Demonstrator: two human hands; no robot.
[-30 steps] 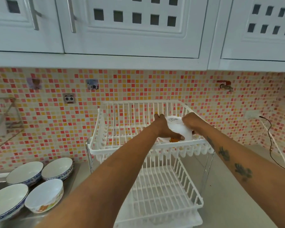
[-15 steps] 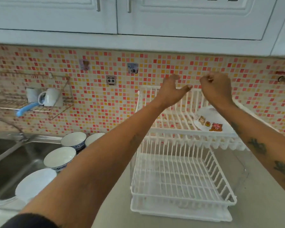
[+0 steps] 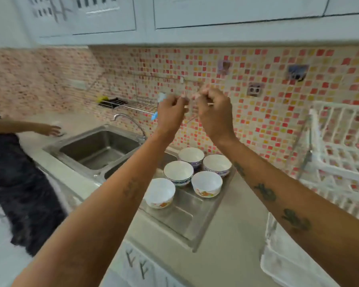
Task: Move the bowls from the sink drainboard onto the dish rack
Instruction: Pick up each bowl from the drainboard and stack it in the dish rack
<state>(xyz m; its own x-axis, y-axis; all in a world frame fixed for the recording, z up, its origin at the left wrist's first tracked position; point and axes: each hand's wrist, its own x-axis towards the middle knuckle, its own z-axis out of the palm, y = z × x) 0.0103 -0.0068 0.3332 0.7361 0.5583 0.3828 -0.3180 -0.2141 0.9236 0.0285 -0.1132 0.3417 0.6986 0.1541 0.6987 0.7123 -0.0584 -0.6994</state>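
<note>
Several white bowls stand upright on the steel drainboard (image 3: 187,212): two with blue-patterned rims (image 3: 178,172) (image 3: 217,165), one behind them (image 3: 191,155), and two with orange prints (image 3: 161,192) (image 3: 206,183). The white two-tier dish rack (image 3: 338,162) is at the right edge, partly cut off. My left hand (image 3: 170,114) and my right hand (image 3: 215,112) are raised side by side above the bowls, in front of the tiled wall. Both have their fingers curled and hold nothing.
The steel sink basin (image 3: 97,148) with its tap (image 3: 131,121) lies left of the drainboard. A wire wall shelf (image 3: 124,103) hangs above it. Another person in dark clothes (image 3: 19,183) stands at the left, a hand (image 3: 50,129) on the counter.
Both hands let go of a bowl on the rack's top tier and swung left with the view. They now hover over the drainboard bowls, and the rack has slid to the right edge.
</note>
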